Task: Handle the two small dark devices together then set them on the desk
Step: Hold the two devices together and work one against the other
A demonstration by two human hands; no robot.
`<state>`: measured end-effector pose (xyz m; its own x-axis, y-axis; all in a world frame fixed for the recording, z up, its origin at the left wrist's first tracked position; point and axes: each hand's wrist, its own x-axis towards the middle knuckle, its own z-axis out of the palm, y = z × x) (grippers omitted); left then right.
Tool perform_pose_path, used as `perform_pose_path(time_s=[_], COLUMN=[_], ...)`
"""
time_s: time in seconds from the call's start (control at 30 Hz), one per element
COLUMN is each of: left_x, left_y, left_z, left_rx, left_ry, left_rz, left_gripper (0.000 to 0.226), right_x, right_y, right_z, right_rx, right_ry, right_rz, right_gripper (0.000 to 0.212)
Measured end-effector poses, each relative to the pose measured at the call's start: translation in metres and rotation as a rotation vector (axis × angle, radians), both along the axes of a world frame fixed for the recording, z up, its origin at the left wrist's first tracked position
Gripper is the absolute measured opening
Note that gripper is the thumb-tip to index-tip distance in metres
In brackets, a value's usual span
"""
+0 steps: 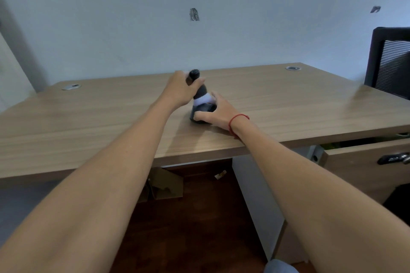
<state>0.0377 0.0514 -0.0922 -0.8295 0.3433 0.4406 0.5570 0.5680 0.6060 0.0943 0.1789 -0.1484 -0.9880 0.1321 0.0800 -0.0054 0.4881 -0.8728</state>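
Two small dark devices stand stacked near the middle of the wooden desk (88,131). The upper dark device (198,83) is a slim, upright stick with a rounded top and a white band at its foot. My left hand (180,91) is closed around its upper part. The lower dark device (200,112) is a squat base resting on the desk top. My right hand (218,112), with a red string at the wrist, grips this base from the right side. The join between the two devices is partly hidden by my fingers.
A dark mesh chair (390,62) stands at the desk's right end. Two round cable grommets (293,68) (71,87) sit in the desk's back corners. An open drawer with a lock (366,162) juts out at the lower right. Cardboard (165,184) lies under the desk.
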Motion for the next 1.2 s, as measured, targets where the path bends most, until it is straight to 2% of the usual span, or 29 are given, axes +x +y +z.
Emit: perform_pose_path(time_s=[0.07,0.17,0.23,0.27,0.33,0.37,0.47,0.53,0.63,0.7,0.8,0.9,1.03,1.2], left_x=[0.001,-0.001,-0.002,0.0,0.005,0.006,0.003,0.0,0.0,0.002,0.003,0.003,0.001,-0.007], left_y=[0.006,0.007,0.008,0.01,0.013,0.015,0.015,0.011,-0.004,-0.014,-0.02,-0.022,-0.021,-0.005], left_z=[0.0,0.0,0.001,0.001,-0.001,-0.002,-0.006,-0.014,-0.039,-0.051,-0.052,-0.051,-0.053,-0.051], left_rx=[-0.027,-0.221,-0.22,-0.152,0.004,0.018,-0.094,-0.101,-0.008,0.182,0.462,0.665,0.65,0.61], left_ry=[0.003,0.063,0.09,0.064,-0.034,-0.033,0.089,0.124,0.084,0.017,-0.14,-0.255,-0.201,-0.087], left_rz=[-0.011,0.162,0.153,0.069,-0.08,-0.082,0.104,0.231,0.334,0.32,0.261,0.245,0.248,0.263], left_gripper=[0.035,0.03,0.032,0.035,0.039,0.038,0.032,0.029,0.034,0.036,0.039,0.028,0.03,0.035], right_x=[0.002,0.001,0.002,0.002,0.002,0.003,0.002,0.001,-0.001,-0.002,-0.002,-0.004,-0.013,-0.017], right_y=[0.0,0.0,0.0,0.0,0.0,0.001,0.002,0.001,0.002,0.001,0.002,0.002,0.001,0.0], right_z=[0.001,0.0,0.0,0.001,0.003,0.004,0.0,-0.002,-0.002,-0.003,-0.003,-0.003,-0.005,-0.007], right_rx=[0.002,0.027,0.032,0.018,-0.004,-0.005,0.034,0.04,0.079,0.095,0.1,0.122,0.204,0.317], right_ry=[-0.004,-0.011,-0.004,0.004,0.038,0.043,-0.015,-0.011,0.032,0.052,0.064,0.073,0.096,0.085], right_rz=[0.002,0.003,0.006,0.004,0.0,0.009,0.019,0.013,0.0,0.006,0.019,0.015,-0.011,-0.018], right_gripper=[0.119,0.123,0.118,0.109,0.074,0.068,0.108,0.111,0.089,0.078,0.072,0.066,0.049,0.046])
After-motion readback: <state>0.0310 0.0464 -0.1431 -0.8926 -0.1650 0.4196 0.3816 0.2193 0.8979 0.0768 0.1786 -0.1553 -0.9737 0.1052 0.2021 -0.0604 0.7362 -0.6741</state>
